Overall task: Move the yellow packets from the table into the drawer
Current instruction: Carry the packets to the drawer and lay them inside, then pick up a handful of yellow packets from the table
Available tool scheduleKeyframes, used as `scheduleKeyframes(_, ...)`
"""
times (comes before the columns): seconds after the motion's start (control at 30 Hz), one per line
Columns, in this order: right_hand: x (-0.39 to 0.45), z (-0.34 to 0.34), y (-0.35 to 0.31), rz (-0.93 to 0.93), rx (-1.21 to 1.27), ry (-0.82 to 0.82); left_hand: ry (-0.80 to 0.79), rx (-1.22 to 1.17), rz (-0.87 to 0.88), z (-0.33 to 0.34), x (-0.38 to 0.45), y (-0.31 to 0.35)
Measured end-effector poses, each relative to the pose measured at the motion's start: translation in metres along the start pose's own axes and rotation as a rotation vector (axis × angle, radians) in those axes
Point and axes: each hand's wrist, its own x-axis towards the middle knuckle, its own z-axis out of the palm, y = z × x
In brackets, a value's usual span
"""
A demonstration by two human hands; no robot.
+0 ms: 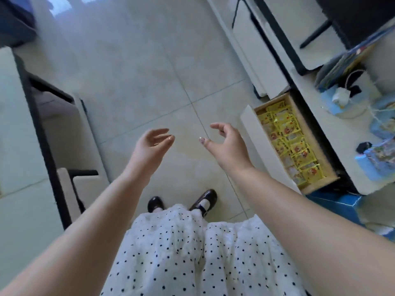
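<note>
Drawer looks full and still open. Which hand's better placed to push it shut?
Right, probably. The right hand hangs empty beside the open drawer holding the yellow packets; the left hand, also empty, is farther away over the floor.

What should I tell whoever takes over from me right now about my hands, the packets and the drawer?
Left hand: empty, fingers loosely curled, raised over the tiled floor.
Right hand: empty too, fingers relaxed, just left of the drawer.
The drawer is pulled open and holds many yellow packets lying in rows; it looks nearly full.
Done: those packets are already in. No packet is in either hand.
Left: the table is not clearly in this view, so check it for remaining yellow packets. The counter above the drawer shows only blue and white items. The drawer is not yet closed.
</note>
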Motion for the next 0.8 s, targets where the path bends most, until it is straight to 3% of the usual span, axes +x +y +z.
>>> scheduleKeyframes(0.23, -0.056, 0.116, -0.073, -0.211, -0.139, -0.203, 0.232, -0.174, 0.009, -0.134, -0.067, -0.065)
scheduleKeyframes(0.5, -0.178, 0.284, -0.113, -0.427, -0.310, -0.505, 0.499, -0.350, -0.025, -0.285, -0.176, -0.192)
scheduleKeyframes(0.8, -0.280, 0.424, -0.120, -0.567, -0.536, -0.732, 0.787, -0.574, -0.138, -0.379, -0.264, -0.312)
